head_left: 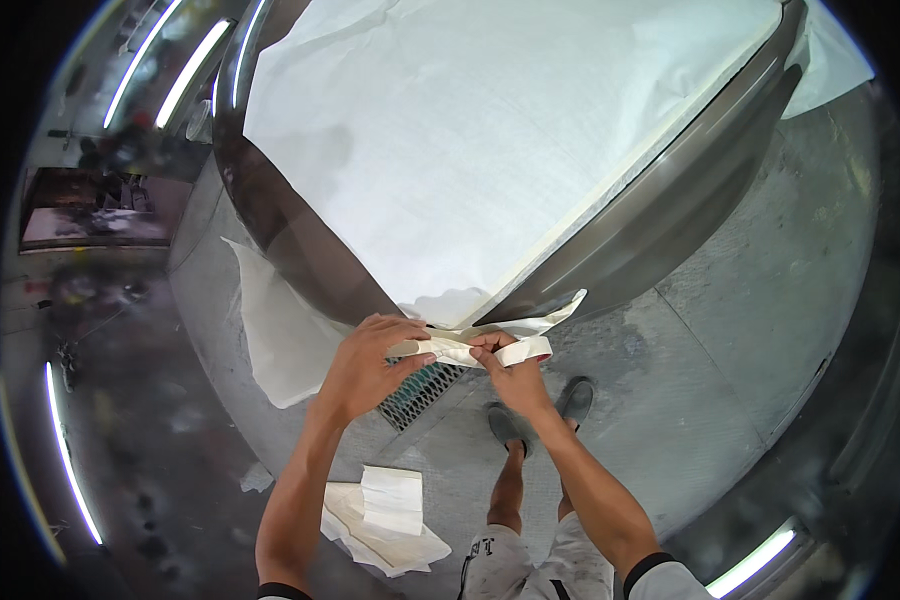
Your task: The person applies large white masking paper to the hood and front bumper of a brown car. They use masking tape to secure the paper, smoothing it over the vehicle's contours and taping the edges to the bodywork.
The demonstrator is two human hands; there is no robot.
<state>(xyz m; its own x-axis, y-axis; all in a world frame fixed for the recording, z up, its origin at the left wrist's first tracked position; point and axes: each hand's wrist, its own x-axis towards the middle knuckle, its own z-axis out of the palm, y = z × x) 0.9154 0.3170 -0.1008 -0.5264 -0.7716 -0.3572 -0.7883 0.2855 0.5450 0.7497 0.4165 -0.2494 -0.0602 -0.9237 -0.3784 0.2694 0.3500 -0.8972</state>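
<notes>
In front of me is a glossy grey-brown vehicle body [610, 245], its top covered by a broad white masking sheet [450, 150]. At its near corner both my hands work on a crumpled, pale strip of masking tape [452, 352]. My left hand [370, 365] is closed round the strip's left end, thumb below and fingers above against the corner. My right hand [515, 382] pinches the strip between thumb and fingers. A roll of masking tape [525, 350] sits against that hand. A loose flap of pale paper [560, 315] sticks out to the right.
Another white sheet [280, 330] hangs down left of the corner. Below my hands a metal floor grate [420, 395] is set in the grey floor [710, 350]. Folded papers [390, 510] lie on the floor near my feet [507, 427]. Light tubes [760, 560] glow at the edges.
</notes>
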